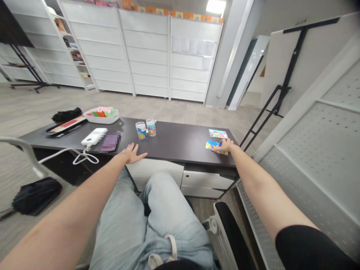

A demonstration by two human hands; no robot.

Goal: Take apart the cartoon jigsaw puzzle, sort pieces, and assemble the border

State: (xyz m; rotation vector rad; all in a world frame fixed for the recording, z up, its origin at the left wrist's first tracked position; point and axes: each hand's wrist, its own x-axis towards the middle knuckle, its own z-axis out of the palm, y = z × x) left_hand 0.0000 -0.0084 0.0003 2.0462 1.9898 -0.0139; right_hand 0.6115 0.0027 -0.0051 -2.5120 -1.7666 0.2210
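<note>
My left hand [132, 153] lies flat and open on the near edge of the dark desk [174, 144], fingers spread and holding nothing. My right hand [225, 145] rests at the desk's right end with its fingers pressed on a colourful blue card [211, 144]. A second colourful card [218, 133] lies just behind it, untouched. Two small printed cups [146, 129] stand side by side in the middle of the desk, beyond my left hand.
A white power bank [94, 136] with a cable and a purple item [110, 142] lie left of my left hand. Further left are a white tray [101, 115], a long flat box and black cloth. White drawers sit under the desk; a perforated panel stands right.
</note>
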